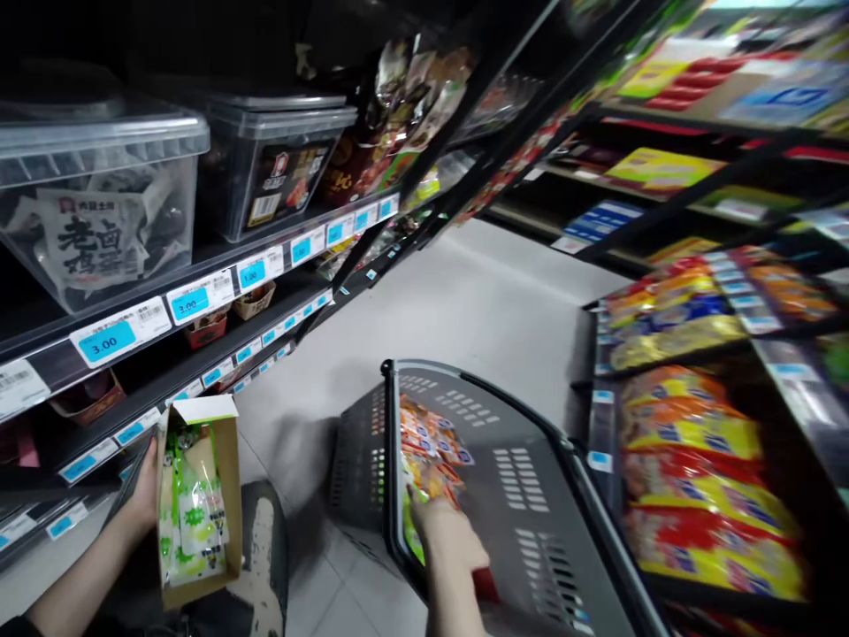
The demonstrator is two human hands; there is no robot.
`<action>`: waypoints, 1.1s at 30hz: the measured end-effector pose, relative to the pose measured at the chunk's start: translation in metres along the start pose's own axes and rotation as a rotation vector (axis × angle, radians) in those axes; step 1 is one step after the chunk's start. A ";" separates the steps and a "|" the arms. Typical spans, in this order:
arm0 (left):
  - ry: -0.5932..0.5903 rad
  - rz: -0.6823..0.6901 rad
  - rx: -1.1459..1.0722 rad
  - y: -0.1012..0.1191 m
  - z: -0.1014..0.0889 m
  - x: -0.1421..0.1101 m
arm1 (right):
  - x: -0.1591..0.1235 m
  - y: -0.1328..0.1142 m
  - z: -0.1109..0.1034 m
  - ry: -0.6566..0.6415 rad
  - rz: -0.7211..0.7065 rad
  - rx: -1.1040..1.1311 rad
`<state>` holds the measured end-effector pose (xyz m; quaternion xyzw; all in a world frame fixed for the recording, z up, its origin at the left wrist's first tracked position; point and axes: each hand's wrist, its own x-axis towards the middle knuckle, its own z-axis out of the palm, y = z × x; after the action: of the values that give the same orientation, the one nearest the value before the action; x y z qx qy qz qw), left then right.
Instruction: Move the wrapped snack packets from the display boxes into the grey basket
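My left hand (142, 495) is closed on the side of an open cardboard box (232, 495). Inside the box stand green and white snack packets (195, 509); the white lid flap is folded up at the far end. My right hand (451, 535) reaches down into a grey plastic shopping basket (500, 442). It is just above orange snack packets (431, 438) and a green one at the basket's near left side. Blur and the angle hide its fingers, so I cannot make out whether it grips anything.
At the left, a shelf holds clear plastic bins (99, 203) of snack packs above a row of price tags (199, 296). A rack of red and yellow bags (703, 495) stands close on the right. Grey tiled floor (451, 305) runs between them.
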<state>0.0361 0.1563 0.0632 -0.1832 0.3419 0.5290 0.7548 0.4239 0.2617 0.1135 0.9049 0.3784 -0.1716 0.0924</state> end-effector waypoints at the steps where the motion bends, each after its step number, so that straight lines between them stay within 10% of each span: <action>1: 0.002 0.008 0.013 0.000 0.000 0.000 | -0.013 -0.002 -0.004 0.058 -0.039 0.018; 4: 0.006 0.017 0.050 -0.001 -0.002 0.002 | -0.070 -0.012 -0.005 0.222 -0.341 0.151; 9: -0.004 0.021 0.079 -0.001 -0.005 0.009 | -0.190 -0.041 0.030 0.152 -1.492 0.305; 18: -0.092 0.016 0.081 -0.002 -0.017 0.014 | -0.222 -0.090 0.093 0.141 -1.678 -0.291; 33: -0.132 -0.031 0.111 -0.001 -0.018 0.014 | -0.211 -0.089 0.040 0.239 -2.103 -0.223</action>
<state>0.0339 0.1539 0.0399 -0.1111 0.3175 0.5082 0.7928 0.2121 0.1738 0.1532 0.1203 0.9903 -0.0396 -0.0575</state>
